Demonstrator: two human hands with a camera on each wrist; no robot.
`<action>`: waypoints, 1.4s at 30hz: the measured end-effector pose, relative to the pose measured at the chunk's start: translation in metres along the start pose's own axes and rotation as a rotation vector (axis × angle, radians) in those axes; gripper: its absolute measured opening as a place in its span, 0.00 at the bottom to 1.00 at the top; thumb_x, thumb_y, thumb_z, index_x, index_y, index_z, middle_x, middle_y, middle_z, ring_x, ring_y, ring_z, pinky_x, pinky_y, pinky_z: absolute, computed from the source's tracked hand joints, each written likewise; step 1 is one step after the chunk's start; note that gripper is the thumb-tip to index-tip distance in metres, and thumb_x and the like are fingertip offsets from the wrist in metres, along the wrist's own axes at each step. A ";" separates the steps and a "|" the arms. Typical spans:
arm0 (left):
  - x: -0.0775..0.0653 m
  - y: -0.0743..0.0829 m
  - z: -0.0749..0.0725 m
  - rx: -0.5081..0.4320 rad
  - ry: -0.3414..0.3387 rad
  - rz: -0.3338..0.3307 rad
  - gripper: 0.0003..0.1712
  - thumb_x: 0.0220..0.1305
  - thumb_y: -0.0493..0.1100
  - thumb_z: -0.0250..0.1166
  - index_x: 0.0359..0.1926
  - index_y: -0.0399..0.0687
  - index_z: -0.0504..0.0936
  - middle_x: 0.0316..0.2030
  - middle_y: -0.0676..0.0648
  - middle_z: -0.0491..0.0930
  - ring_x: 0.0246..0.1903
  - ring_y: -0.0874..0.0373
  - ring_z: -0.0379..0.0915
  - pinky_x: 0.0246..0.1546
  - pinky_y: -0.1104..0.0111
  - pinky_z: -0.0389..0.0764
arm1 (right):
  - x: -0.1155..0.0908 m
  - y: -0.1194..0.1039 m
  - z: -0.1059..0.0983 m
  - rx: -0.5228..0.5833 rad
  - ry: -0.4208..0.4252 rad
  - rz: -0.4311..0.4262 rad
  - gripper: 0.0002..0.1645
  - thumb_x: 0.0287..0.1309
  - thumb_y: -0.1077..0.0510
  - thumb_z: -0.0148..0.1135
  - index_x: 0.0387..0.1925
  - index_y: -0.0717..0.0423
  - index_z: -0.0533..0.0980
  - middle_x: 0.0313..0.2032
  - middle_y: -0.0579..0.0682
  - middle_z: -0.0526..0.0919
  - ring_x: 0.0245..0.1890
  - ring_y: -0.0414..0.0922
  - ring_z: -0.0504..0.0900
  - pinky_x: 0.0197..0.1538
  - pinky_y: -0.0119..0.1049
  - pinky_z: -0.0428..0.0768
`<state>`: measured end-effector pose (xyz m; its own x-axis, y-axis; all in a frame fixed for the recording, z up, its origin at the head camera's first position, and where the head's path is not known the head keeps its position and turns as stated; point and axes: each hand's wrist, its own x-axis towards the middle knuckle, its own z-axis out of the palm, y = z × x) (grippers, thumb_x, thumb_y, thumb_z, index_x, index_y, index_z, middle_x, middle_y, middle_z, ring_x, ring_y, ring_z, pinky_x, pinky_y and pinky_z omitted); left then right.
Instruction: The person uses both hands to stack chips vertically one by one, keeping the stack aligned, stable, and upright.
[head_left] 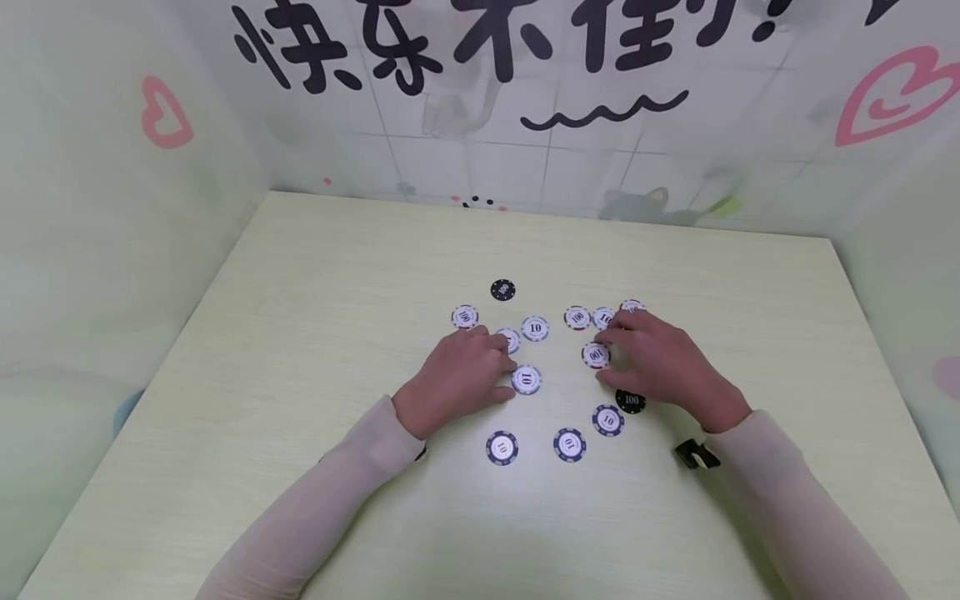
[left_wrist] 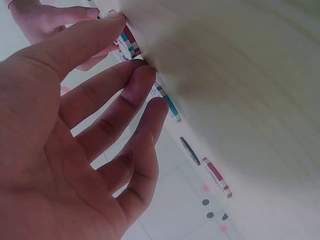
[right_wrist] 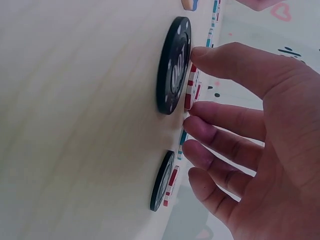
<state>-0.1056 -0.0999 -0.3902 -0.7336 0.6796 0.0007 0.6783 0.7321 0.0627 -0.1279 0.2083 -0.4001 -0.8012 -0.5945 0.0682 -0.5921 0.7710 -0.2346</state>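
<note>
My left hand (head_left: 457, 377) has thumb and fingertips spread at the left edge of a light-blue-and-white poker chip (head_left: 527, 380) marked 10. Another light-blue chip (head_left: 512, 340) is partly covered by its fingers. My right hand (head_left: 656, 357) pinches a red-edged white chip (head_left: 596, 356) marked 100 by its rim, between thumb and index finger, flat on the table. In the right wrist view that chip (right_wrist: 190, 90) sits between the thumb and index tips, behind a black chip (right_wrist: 175, 67). Beneath the right hand's wrist side lies this black chip (head_left: 631, 402), partly hidden.
Other chips lie flat around the hands: a black one (head_left: 503, 290), a red-edged one (head_left: 465, 317), a light-blue one (head_left: 535, 328), and several dark-blue ones (head_left: 570, 445) nearer me. Beyond the right hand is a row of chips (head_left: 577, 317). Printed walls (head_left: 480, 167) border the wooden table (head_left: 337, 275).
</note>
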 end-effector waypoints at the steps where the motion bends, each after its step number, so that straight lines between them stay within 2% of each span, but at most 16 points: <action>1: -0.001 0.000 0.000 -0.001 0.002 0.001 0.17 0.67 0.53 0.81 0.51 0.50 0.96 0.42 0.49 0.88 0.34 0.53 0.74 0.37 0.62 0.78 | 0.000 -0.001 0.000 0.000 -0.001 0.003 0.24 0.59 0.52 0.83 0.53 0.60 0.90 0.49 0.57 0.86 0.49 0.55 0.83 0.47 0.53 0.88; 11: -0.005 -0.002 0.004 0.016 0.004 0.010 0.17 0.67 0.54 0.81 0.51 0.51 0.96 0.43 0.49 0.88 0.35 0.52 0.75 0.39 0.61 0.79 | 0.000 -0.006 0.006 0.001 -0.011 0.038 0.24 0.60 0.51 0.83 0.53 0.60 0.90 0.51 0.58 0.86 0.51 0.56 0.83 0.49 0.55 0.88; 24: -0.007 -0.003 0.007 0.019 0.006 0.012 0.18 0.68 0.54 0.81 0.52 0.52 0.96 0.45 0.49 0.88 0.36 0.52 0.75 0.39 0.61 0.79 | 0.000 -0.012 0.007 0.012 -0.013 0.064 0.21 0.61 0.52 0.82 0.52 0.59 0.90 0.49 0.55 0.86 0.50 0.54 0.82 0.47 0.53 0.87; 42: -0.009 -0.004 0.009 0.015 0.013 0.019 0.18 0.67 0.54 0.81 0.52 0.52 0.96 0.45 0.49 0.88 0.36 0.52 0.76 0.38 0.61 0.79 | 0.001 -0.015 0.008 0.006 -0.011 0.067 0.18 0.61 0.54 0.81 0.50 0.59 0.91 0.48 0.55 0.87 0.49 0.54 0.82 0.45 0.52 0.87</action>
<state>-0.1014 -0.1084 -0.3995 -0.7210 0.6927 0.0146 0.6925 0.7198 0.0476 -0.1186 0.1942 -0.4042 -0.8381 -0.5440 0.0411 -0.5363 0.8078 -0.2446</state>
